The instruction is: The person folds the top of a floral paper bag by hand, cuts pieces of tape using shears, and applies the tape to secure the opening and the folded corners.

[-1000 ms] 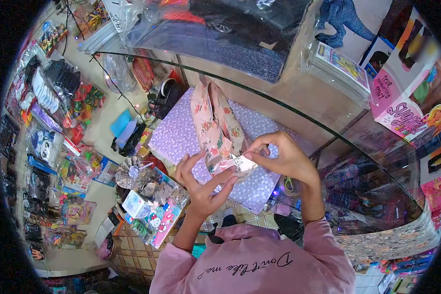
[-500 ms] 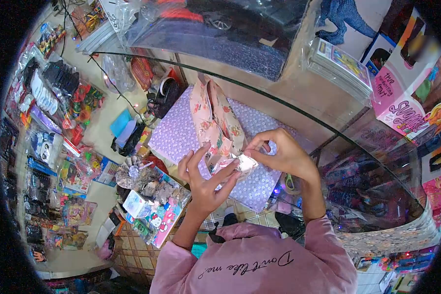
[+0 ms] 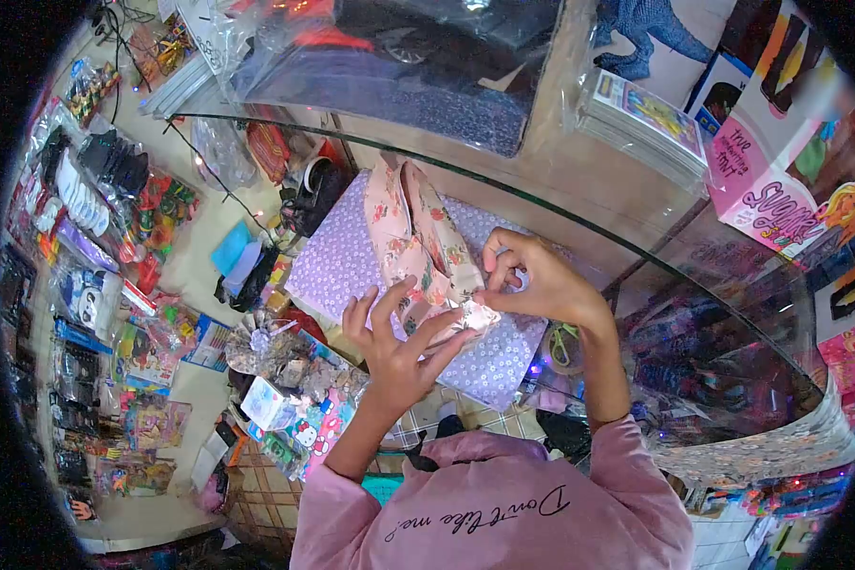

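A pink floral piece [image 3: 437, 228], which looks like folded wrapping paper with a long slit-like gap, lies on a lilac flowered surface [image 3: 337, 256]. My left hand [image 3: 394, 347] has its fingers spread, with the index and middle fingertips resting on the near end of the pink piece. At that end's right corner, my right hand [image 3: 541, 285] pinches the edge between thumb and curled fingers. A bright shine covers part of the near end, so its folds there are hard to make out.
A curved glass edge [image 3: 427, 157] runs beyond the lilac surface. Green-handled scissors [image 3: 564, 346] lie to the right. Left stand a grey ribbon bow [image 3: 256, 340] and a Hello Kitty item [image 3: 309, 432]. Packaged goods [image 3: 85, 285] line the far left.
My right fingers have curled in more and the hand sits slightly higher at the corner. My left hand stays on the near end. The view has shifted a little.
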The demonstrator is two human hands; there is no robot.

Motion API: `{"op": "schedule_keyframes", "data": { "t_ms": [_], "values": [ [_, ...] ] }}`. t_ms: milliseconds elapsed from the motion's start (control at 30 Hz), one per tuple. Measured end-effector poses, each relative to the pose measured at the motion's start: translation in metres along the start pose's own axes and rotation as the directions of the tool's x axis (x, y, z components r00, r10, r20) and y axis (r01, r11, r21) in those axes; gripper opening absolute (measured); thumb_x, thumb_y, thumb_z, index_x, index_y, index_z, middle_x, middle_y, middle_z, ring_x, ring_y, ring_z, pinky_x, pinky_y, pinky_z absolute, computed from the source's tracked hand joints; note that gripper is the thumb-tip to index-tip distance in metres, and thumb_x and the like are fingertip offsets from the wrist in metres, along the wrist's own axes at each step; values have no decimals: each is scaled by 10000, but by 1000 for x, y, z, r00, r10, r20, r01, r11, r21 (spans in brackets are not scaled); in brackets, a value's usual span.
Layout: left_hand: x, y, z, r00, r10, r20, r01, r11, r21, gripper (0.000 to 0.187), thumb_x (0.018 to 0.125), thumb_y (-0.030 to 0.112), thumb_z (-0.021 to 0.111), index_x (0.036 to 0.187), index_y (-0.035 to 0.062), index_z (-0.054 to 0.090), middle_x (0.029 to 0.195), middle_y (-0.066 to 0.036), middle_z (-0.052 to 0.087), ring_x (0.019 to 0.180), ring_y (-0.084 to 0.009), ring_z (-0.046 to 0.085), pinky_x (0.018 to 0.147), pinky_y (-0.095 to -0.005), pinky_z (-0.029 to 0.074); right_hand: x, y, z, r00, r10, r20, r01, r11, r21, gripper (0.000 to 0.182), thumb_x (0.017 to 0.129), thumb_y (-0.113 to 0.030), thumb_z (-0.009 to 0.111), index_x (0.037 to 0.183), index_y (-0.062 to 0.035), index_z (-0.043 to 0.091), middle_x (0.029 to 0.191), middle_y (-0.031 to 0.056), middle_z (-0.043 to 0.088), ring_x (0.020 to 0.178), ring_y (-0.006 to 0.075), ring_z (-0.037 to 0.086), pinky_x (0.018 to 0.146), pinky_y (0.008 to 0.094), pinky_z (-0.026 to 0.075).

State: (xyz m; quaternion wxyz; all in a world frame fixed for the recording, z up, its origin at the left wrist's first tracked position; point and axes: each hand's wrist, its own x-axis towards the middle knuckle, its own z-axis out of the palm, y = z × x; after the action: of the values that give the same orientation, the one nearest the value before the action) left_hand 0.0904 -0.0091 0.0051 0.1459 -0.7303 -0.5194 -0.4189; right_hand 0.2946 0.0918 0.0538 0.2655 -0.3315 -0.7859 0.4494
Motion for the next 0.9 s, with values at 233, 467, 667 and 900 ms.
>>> {"op": "schedule_keyframes", "data": {
  "t_ms": [233, 467, 667, 900],
  "values": [
    [8, 3, -1, 996, 54, 66, -57, 997, 57, 308, 732, 389, 776, 1020, 300, 714, 1366, -83, 439, 1280, -329, 254, 1081, -521, 142, 6, 1, 4, 992, -124, 37, 123, 992, 30, 318, 715, -100, 764, 883, -44, 499, 723, 48, 597, 696, 142, 584, 652, 316, 445],
    [0, 7, -1, 989, 35, 143, -51, 993, 111, 337, 804, 374, 716, 1137, 336, 686, 1435, -108, 399, 1268, -319, 278, 1077, -524, 142, 2, -1, 2, 999, 24, 33, -25, 999, 32, 358, 729, -148, 795, 879, -45, 486, 685, 32, 541, 662, 123, 546, 614, 297, 434],
    [1, 7, -2, 988, -18, 156, 9, 998, 56, 355, 798, 379, 712, 1148, 326, 682, 1450, -127, 383, 1241, -325, 342, 1073, -526, 148, 1, 32, 4, 997, 59, 52, -69, 971, 231, 367, 763, -196, 812, 861, -86, 476, 706, -4, 538, 660, 67, 505, 563, 240, 392],
    [5, 8, -5, 980, -22, 197, 16, 999, 34, 364, 795, 371, 710, 1154, 316, 681, 1457, -130, 370, 1258, -323, 347, 1076, -539, 138, -4, 63, 31, 996, 78, 50, -91, 728, 680, 279, 830, -89, 743, 877, -122, 470, 841, -40, 537, 788, 35, 503, 675, 213, 409]
  ]
}}
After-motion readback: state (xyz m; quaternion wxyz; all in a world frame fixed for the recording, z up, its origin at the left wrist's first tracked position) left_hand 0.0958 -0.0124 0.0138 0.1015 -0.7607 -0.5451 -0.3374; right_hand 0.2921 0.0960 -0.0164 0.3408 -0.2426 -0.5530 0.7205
